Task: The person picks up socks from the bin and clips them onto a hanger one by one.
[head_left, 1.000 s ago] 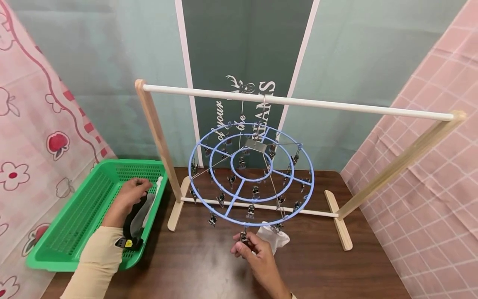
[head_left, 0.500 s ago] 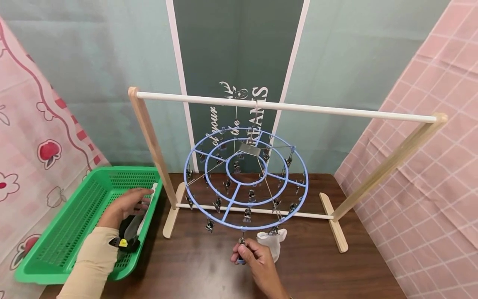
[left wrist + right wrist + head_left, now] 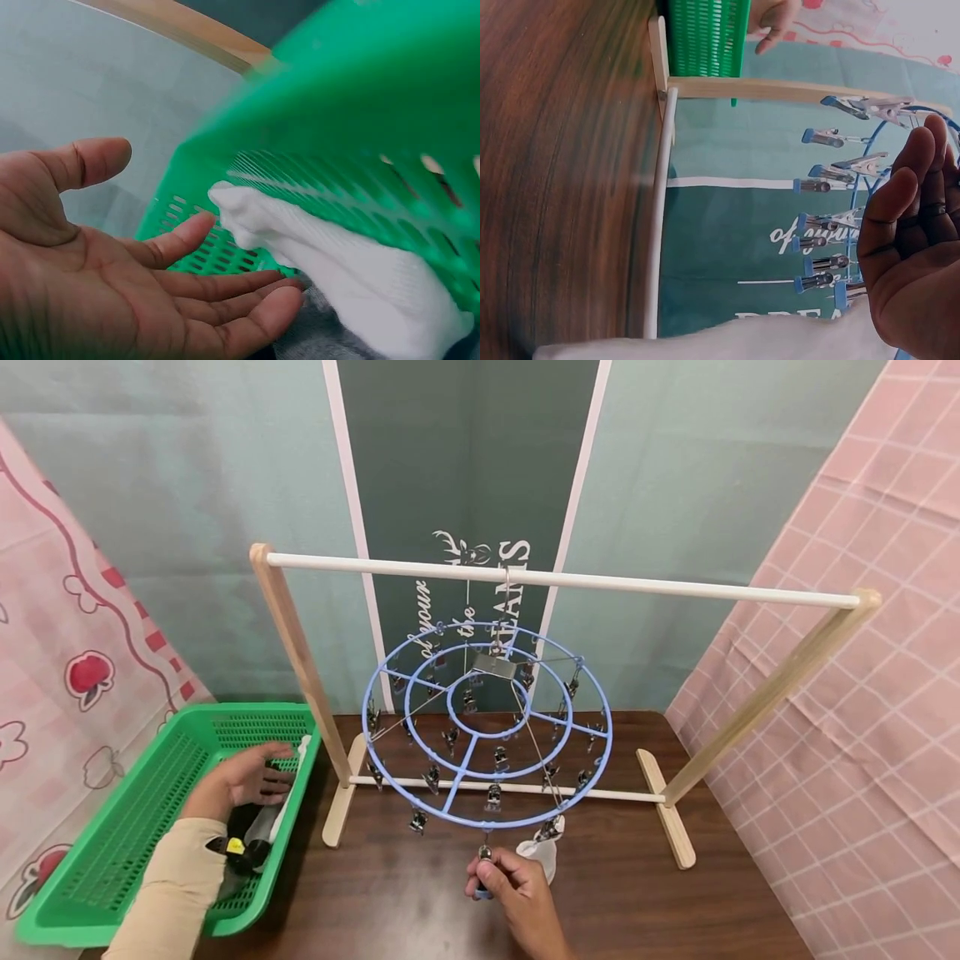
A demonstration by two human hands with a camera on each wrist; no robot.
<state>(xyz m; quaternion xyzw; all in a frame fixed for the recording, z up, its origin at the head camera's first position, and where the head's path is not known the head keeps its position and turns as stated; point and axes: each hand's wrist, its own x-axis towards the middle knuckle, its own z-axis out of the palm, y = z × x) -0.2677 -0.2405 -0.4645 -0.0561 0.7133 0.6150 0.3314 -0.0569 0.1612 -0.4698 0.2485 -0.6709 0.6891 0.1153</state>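
My left hand point(image 3: 253, 777) reaches into the green basket point(image 3: 142, 760) with its fingers spread and nothing held. Beside its fingertips a white sock point(image 3: 337, 262) lies along the basket's side wall, with dark grey fabric point(image 3: 311, 322) underneath. In the head view my right hand point(image 3: 513, 885) pinches a metal clip point(image 3: 485, 853) with a blue tip, hanging from the front rim of the round blue drying hanger point(image 3: 450, 802). Just right of that hand a white sock point(image 3: 542, 857) hangs from a neighbouring clip.
A wooden rack with a white top bar point(image 3: 637, 583) carries the hanger by its hook. Several other clips dangle from the rings. The rack's left post point(image 3: 300, 660) stands close to the basket; its right foot point(image 3: 667, 810) rests on the brown table point(image 3: 600, 902).
My left hand's fingers have opened out from a curled pose over the basket. The right hand stays at the clip, whose blue tip now shows below the fingers. The head view has shifted slightly.
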